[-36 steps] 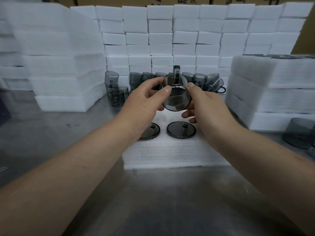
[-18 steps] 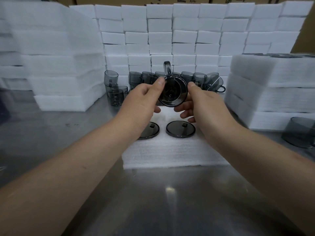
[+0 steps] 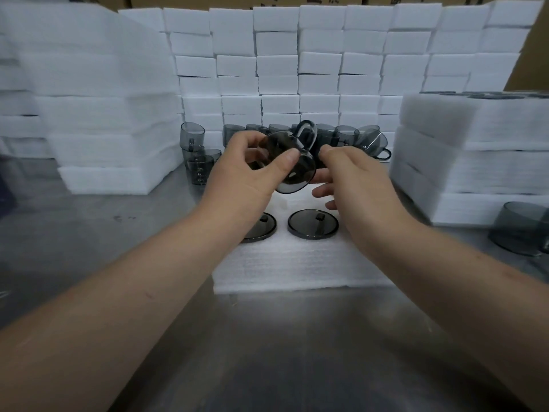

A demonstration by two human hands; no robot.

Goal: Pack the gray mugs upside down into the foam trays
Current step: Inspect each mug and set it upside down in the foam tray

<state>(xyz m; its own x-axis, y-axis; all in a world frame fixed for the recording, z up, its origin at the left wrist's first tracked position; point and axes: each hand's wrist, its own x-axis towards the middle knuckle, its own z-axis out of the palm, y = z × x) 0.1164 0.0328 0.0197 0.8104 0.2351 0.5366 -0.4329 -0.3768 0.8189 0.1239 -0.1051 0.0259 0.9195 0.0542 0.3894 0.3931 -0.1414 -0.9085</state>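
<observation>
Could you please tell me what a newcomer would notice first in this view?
A smoky gray mug is held mid-air at the centre, pinched by the left hand with the right hand close beside it. Just below, two upside-down mugs sit in the foam tray on the metal table, and a wall of white foam blocks fills the background.

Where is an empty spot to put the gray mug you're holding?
The white foam tray is bare between the two upside-down gray mugs and its near edge. The shiny metal table in front is bare too. At the back it is crowded: a row of loose gray mugs hemmed by white foam stacks.
</observation>
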